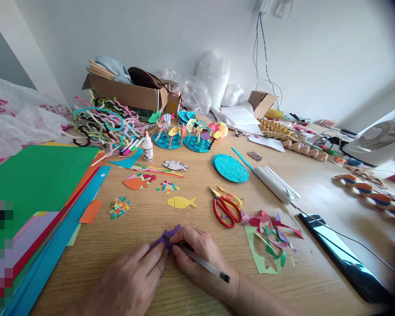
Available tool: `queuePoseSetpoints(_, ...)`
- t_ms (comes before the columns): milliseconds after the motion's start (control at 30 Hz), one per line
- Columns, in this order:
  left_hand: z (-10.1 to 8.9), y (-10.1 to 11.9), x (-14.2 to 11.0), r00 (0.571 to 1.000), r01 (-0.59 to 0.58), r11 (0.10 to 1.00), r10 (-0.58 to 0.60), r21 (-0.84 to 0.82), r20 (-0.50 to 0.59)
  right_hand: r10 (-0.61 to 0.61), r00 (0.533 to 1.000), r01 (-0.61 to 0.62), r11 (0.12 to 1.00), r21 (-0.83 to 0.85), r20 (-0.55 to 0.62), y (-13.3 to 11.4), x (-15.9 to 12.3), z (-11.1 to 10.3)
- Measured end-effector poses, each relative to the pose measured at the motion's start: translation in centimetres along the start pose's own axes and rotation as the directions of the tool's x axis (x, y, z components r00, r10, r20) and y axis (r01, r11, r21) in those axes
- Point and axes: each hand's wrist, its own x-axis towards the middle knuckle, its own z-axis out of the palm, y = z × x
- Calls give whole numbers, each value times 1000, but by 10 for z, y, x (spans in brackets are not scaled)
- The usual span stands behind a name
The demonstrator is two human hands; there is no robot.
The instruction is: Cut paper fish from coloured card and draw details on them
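Note:
A small purple paper cutout (166, 239) lies on the table in front of me, its outline partly covered by my fingers. My left hand (134, 270) holds it down from the left with the fingers together. In my right hand (200, 250) is a black-capped pen (202, 262), gripped near its tip, which meets the purple paper. Just beyond lies a yellow paper fish (181, 202) with a drawn eye and gill line. Red-handled scissors (224, 208) rest to the right, blades pointing away. Orange and red fish cutouts (137, 181) and small confetti piles (120, 207) are at the left.
Coloured paper sheets (36, 180) are stacked at left. A glue bottle (147, 148), blue discs (232, 167) and finished fish decorations (197, 142) stand farther back. Paper scraps (261, 252), a phone (342, 254), a white power strip (276, 183) and a fan (378, 142) occupy the right.

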Motion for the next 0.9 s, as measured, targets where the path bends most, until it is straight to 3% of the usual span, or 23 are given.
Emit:
queuePoseSetpoints(200, 1, 1, 0, 1000, 4, 999, -3, 38, -31, -15, 1000, 15, 1000, -3, 3, 1, 0, 0)
queuePoseSetpoints(567, 1, 2, -1, 1000, 17, 999, -17, -28, 12, 28, 1000, -28, 1000, -6, -2, 1, -1, 1)
queuePoseSetpoints(900, 1, 0, 1, 1000, 3, 1000, -3, -5, -23, -41, 998, 41, 999, -3, -45, 4, 0, 2)
